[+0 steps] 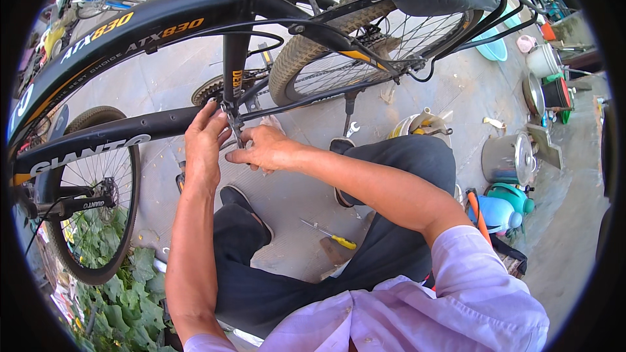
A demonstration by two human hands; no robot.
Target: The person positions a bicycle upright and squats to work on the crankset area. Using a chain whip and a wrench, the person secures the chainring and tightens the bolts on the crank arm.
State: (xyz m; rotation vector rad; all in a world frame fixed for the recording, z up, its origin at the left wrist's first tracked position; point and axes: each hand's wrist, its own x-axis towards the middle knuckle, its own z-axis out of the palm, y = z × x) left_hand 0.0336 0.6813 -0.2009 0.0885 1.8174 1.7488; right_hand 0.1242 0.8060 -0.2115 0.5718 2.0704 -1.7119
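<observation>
A black bicycle [176, 45] with orange and white lettering stands across the space in front of me. Where its seat tube meets the lower frame, next to the chainring [207, 91], is a small grey metal part [236, 124]. My left hand [205, 140] reaches it from the left, fingers bent and their tips against it. From the right, my right hand [268, 148] closes on the same spot with thumb and forefinger. Some pale material [270, 122] shows behind the right hand. What exactly lies between the fingers is mostly hidden.
A screwdriver [342, 242] with a yellow handle lies on the floor between my feet. Beyond my right knee stands a white bucket [422, 125] with things in it. Farther right are a metal pot [507, 158] and a blue jug [499, 214]. Leafy plants [124, 296] grow at lower left.
</observation>
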